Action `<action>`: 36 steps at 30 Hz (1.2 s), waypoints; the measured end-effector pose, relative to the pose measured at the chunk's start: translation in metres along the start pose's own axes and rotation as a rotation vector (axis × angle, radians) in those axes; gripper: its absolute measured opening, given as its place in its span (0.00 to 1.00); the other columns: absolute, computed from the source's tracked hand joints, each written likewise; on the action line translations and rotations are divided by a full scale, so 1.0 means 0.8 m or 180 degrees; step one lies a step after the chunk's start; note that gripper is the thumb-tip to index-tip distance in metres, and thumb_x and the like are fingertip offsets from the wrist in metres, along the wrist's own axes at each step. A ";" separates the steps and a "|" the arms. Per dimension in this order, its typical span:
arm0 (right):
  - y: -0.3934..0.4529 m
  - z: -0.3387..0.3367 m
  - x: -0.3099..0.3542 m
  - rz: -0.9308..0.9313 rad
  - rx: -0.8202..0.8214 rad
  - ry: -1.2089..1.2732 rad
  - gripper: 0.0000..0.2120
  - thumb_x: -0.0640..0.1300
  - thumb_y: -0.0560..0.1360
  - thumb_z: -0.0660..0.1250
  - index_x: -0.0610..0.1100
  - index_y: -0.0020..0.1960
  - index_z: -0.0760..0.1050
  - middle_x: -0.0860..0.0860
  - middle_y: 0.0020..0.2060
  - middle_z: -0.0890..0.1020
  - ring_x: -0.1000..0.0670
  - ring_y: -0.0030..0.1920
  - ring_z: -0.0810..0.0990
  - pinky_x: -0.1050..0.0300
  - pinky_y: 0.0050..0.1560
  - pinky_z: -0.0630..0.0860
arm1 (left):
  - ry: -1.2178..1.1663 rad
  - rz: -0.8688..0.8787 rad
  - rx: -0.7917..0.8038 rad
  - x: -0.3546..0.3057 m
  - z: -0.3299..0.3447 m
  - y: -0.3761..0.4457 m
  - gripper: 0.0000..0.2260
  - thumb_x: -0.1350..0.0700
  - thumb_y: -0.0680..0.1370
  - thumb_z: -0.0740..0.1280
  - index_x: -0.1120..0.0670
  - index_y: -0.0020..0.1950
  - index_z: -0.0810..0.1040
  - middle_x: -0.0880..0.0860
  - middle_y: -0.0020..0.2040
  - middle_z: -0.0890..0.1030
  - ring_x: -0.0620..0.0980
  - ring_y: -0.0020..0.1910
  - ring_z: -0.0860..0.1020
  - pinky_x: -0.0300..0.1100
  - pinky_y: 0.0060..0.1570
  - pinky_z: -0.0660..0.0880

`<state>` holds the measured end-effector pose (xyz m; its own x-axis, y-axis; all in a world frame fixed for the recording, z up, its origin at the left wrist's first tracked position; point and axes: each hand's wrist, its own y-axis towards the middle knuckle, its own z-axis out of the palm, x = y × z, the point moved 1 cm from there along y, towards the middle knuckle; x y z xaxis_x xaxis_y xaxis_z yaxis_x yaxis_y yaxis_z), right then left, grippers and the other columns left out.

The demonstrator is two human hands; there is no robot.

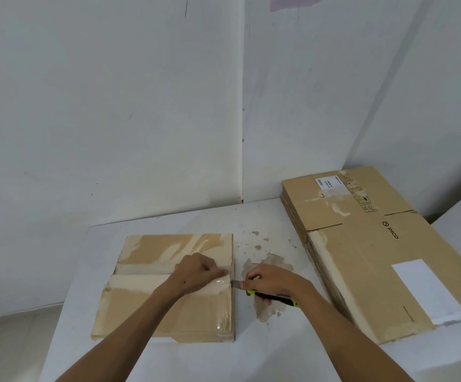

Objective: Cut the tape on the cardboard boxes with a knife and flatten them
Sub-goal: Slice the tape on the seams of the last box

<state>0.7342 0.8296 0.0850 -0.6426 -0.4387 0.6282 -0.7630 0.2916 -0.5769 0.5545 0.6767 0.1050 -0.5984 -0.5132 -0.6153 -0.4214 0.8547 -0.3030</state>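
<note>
One table bears a stack of flattened cartons at right and a taped box at left. Left hand pinches its tape; right hand grips the knife, blade at the box's right edge.

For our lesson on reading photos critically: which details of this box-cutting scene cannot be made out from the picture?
Head view only:
- Silver knife blade tip: hidden at the small brown cardboard box edge, behind the left hand.
- Yellow-and-black knife handle: partly covered by the right hand.
- White printed label on the flattened cardboard stack: text too small.
- Stack's count: edges blur together.
</note>
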 end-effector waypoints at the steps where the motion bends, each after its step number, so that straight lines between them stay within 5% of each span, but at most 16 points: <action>1: -0.002 -0.001 -0.002 0.0042 -0.0096 0.0048 0.25 0.68 0.79 0.63 0.46 0.46 0.80 0.50 0.34 0.83 0.55 0.29 0.79 0.62 0.39 0.75 | 0.0001 0.0047 -0.0078 0.000 -0.001 -0.001 0.17 0.42 0.78 0.72 0.52 0.36 0.83 0.45 0.29 0.77 0.39 0.30 0.73 0.37 0.34 0.66; 4: -0.003 -0.004 -0.012 0.0183 -0.0315 0.0204 0.20 0.64 0.82 0.58 0.50 0.46 0.77 0.49 0.37 0.82 0.52 0.31 0.79 0.61 0.35 0.74 | -0.0052 0.0216 -0.0274 0.002 -0.003 -0.005 0.19 0.46 0.79 0.72 0.55 0.31 0.79 0.50 0.27 0.75 0.43 0.28 0.71 0.37 0.33 0.65; 7: -0.001 -0.005 -0.017 0.0312 -0.0399 0.0333 0.22 0.65 0.83 0.58 0.47 0.49 0.78 0.48 0.37 0.81 0.52 0.31 0.78 0.58 0.34 0.77 | -0.0116 0.0155 -0.0341 -0.005 -0.016 -0.011 0.15 0.46 0.79 0.72 0.53 0.36 0.84 0.40 0.24 0.74 0.42 0.27 0.73 0.32 0.31 0.64; 9: 0.001 -0.003 -0.015 0.0307 -0.0378 0.0291 0.22 0.65 0.81 0.62 0.46 0.53 0.77 0.47 0.41 0.80 0.50 0.36 0.79 0.57 0.35 0.79 | 0.0072 0.0085 -0.0129 -0.009 -0.029 -0.013 0.09 0.45 0.77 0.74 0.49 0.49 0.88 0.34 0.30 0.79 0.35 0.33 0.79 0.29 0.34 0.68; 13: 0.014 0.009 -0.002 0.0202 -0.0379 -0.0193 0.26 0.68 0.73 0.71 0.48 0.55 0.71 0.47 0.49 0.79 0.47 0.45 0.80 0.51 0.44 0.79 | 0.0777 -0.0311 0.0689 -0.003 -0.038 -0.011 0.24 0.42 0.75 0.76 0.52 0.67 0.80 0.46 0.54 0.82 0.43 0.50 0.81 0.38 0.51 0.77; 16: 0.020 0.017 0.009 0.0172 -0.0513 -0.0451 0.31 0.69 0.69 0.75 0.48 0.57 0.69 0.49 0.47 0.78 0.48 0.43 0.78 0.52 0.43 0.75 | 0.1146 -0.0435 0.0566 0.003 -0.026 -0.007 0.35 0.38 0.74 0.74 0.54 0.75 0.69 0.53 0.62 0.80 0.52 0.58 0.79 0.47 0.57 0.78; 20: 0.023 0.019 0.007 0.0215 -0.0472 -0.0132 0.34 0.69 0.65 0.77 0.47 0.58 0.72 0.49 0.49 0.79 0.49 0.46 0.80 0.53 0.46 0.78 | 0.1563 -0.0207 -0.0151 0.003 -0.025 0.008 0.43 0.35 0.71 0.76 0.53 0.78 0.61 0.54 0.70 0.69 0.55 0.69 0.70 0.51 0.61 0.76; 24: 0.019 0.019 0.009 0.0173 -0.0424 -0.0087 0.31 0.68 0.65 0.77 0.48 0.57 0.74 0.51 0.47 0.78 0.51 0.44 0.79 0.57 0.44 0.75 | 0.1787 0.0323 -0.0079 0.007 -0.016 0.025 0.45 0.33 0.70 0.76 0.50 0.78 0.60 0.56 0.73 0.61 0.58 0.73 0.62 0.53 0.71 0.68; 28: 0.019 0.018 0.013 0.0177 -0.0506 -0.0176 0.31 0.68 0.66 0.76 0.48 0.56 0.73 0.52 0.48 0.78 0.51 0.46 0.79 0.54 0.48 0.77 | 0.2204 0.0622 0.0211 0.006 -0.016 0.039 0.48 0.33 0.74 0.72 0.48 0.84 0.50 0.57 0.82 0.52 0.60 0.82 0.49 0.62 0.80 0.50; 33: 0.014 0.023 0.015 0.0241 -0.0544 -0.0248 0.32 0.70 0.69 0.73 0.48 0.61 0.73 0.50 0.49 0.80 0.49 0.48 0.81 0.51 0.50 0.79 | 0.2417 0.0728 0.0276 0.005 -0.016 0.042 0.43 0.38 0.76 0.72 0.49 0.83 0.54 0.55 0.82 0.58 0.57 0.81 0.57 0.67 0.78 0.52; 36: 0.004 0.022 0.017 0.0201 -0.0534 -0.0399 0.23 0.67 0.80 0.61 0.47 0.60 0.71 0.50 0.46 0.79 0.50 0.43 0.79 0.53 0.45 0.75 | 0.2485 0.0838 0.0236 0.004 -0.013 0.036 0.37 0.42 0.78 0.72 0.51 0.82 0.59 0.57 0.81 0.59 0.58 0.81 0.58 0.67 0.78 0.54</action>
<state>0.7243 0.8096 0.0820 -0.6838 -0.5142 0.5176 -0.7291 0.4548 -0.5114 0.5333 0.6988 0.1016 -0.9839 -0.1785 0.0015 -0.1716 0.9434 -0.2837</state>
